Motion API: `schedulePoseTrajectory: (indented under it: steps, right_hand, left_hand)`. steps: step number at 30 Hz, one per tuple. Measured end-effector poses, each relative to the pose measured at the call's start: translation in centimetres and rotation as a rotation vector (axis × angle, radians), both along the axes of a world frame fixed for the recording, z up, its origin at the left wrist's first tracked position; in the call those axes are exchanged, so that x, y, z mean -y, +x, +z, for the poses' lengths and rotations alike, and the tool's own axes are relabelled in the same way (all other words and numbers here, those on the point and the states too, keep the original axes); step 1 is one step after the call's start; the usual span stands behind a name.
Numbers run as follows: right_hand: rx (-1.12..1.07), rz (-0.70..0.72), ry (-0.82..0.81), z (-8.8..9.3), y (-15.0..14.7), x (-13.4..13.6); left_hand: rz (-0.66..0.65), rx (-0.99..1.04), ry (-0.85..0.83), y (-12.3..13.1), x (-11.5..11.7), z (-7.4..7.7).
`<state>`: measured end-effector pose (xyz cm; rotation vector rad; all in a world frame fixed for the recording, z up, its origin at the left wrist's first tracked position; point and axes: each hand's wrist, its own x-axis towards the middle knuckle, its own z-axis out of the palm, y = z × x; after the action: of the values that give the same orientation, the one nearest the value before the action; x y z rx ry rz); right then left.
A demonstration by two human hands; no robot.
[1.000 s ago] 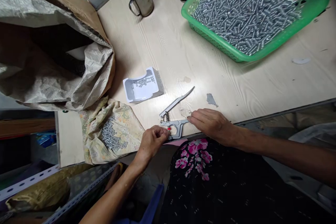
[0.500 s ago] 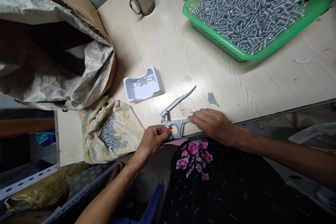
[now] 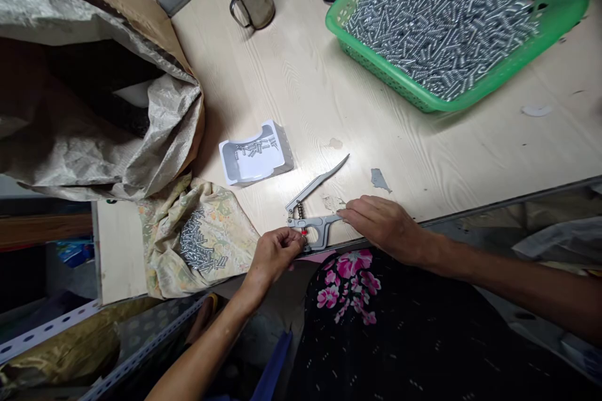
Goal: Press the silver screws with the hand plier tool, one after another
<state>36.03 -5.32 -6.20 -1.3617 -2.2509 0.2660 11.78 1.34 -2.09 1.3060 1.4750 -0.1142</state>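
Observation:
A grey hand-lever tool [image 3: 318,223] lies at the table's front edge, its curved lever [image 3: 324,183] raised and a coil spring and red ring by its pivot. My right hand [image 3: 383,225] grips the end of the tool's lower arm between thumb and fingers. At the red ring, my left hand [image 3: 277,252] is closed in a pinch; whatever lies between its fingertips is hidden. Just left of that hand, a patterned cloth [image 3: 239,235] bears a pile of small metal springs [image 3: 200,244]. Behind it stands a white plastic tray [image 3: 256,169] with several springs [image 3: 256,146] inside.
A green basket [image 3: 390,77] full of springs stands at the back right. A large woven sack [image 3: 174,106] gapes open on the left. At the back is a lidded metal mug [image 3: 254,3]. A grey scrap [image 3: 379,179] lies right of the lever.
The whole view has shifted slightly. Both hands keep their places on the tool, and the lever stays raised.

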Motion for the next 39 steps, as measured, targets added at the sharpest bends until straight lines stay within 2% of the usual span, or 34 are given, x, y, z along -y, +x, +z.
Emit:
schedulePoseTrajectory:
  steps: [3,5,8,11,15,18,23,31,35,39]
  right_hand:
    - [-0.057,0.01,-0.183,0.5,0.4,-0.3]
    - [-0.055,0.016,-0.249,1.1,0.8,-1.0]
    - [0.048,-0.015,-0.189,1.9,1.6,-2.9]
    - [0.2,-0.022,-0.101,2.0,2.0,-5.9]
    - [0.32,0.131,-0.034,1.6,2.1,-10.0]
    - [0.331,0.169,0.005,1.4,1.8,-11.2]
    - [0.313,0.134,-0.022,1.3,1.9,-10.6]
    - [0.234,0.189,-0.09,2.5,3.0,-8.1]
    - [0.222,0.187,-0.118,2.0,3.2,-6.2]
    - [0.225,0.175,-0.117,1.5,3.2,-5.4]
  left_hand:
    - [0.058,0.019,0.006,0.0,0.4,-0.2]
    - [0.059,0.026,0.003,0.0,0.4,-0.2]
    - [0.048,0.039,-0.035,0.0,0.1,-0.1]
    - [0.032,0.033,-0.031,0.1,-0.1,-0.1]
    - [0.017,0.011,-0.005,0.2,0.1,-0.2]
    - [0.024,0.001,0.005,0.2,0.3,-0.2]
    - [0.081,0.034,-0.006,0.2,0.6,-0.3]
    - [0.104,0.03,0.016,0.2,0.9,-0.3]
    - [0.113,0.028,0.014,0.1,1.0,-0.3]
    - [0.115,0.035,0.019,0.1,1.0,-0.3]
